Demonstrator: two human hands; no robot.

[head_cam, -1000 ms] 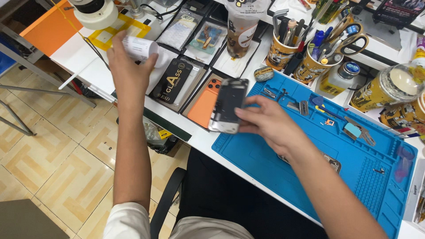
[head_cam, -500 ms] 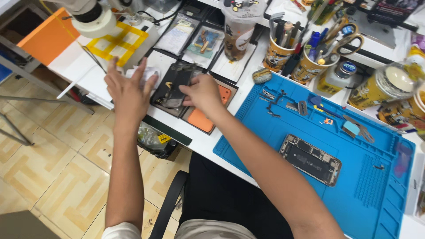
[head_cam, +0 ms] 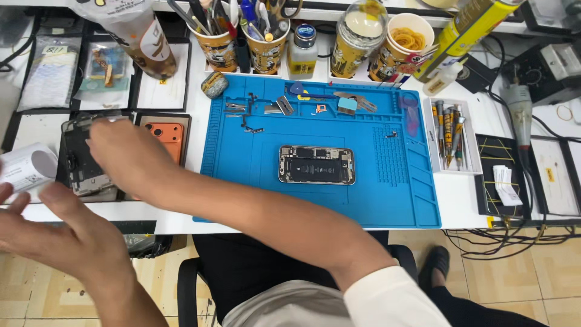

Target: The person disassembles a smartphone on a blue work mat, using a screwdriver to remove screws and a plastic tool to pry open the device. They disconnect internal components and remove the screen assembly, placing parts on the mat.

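Observation:
My right hand [head_cam: 130,158] reaches across to the left and grips a detached phone display panel [head_cam: 82,166], which lies on a black tray [head_cam: 121,114]. The fingers cover the panel's top and right side. My left hand [head_cam: 57,233] hovers below the table edge with fingers spread and holds nothing. Its fingertips are just under a white paper roll [head_cam: 27,168]. An orange phone case [head_cam: 169,138] lies right of my right hand. An opened phone body [head_cam: 316,164] rests in the middle of the blue work mat [head_cam: 387,200].
Cups of tools [head_cam: 218,33], jars [head_cam: 357,36] and a small bottle [head_cam: 302,51] line the back. Small parts [head_cam: 254,112] lie on the mat's top edge. A screwdriver tray [head_cam: 451,133] and a hot-air handle [head_cam: 517,103] sit at the right. Bagged parts [head_cam: 51,75] lie at the left.
My right hand carried the display panel from above the mat's left edge over to the black tray at the left. My left hand lowered from the white roll and opened.

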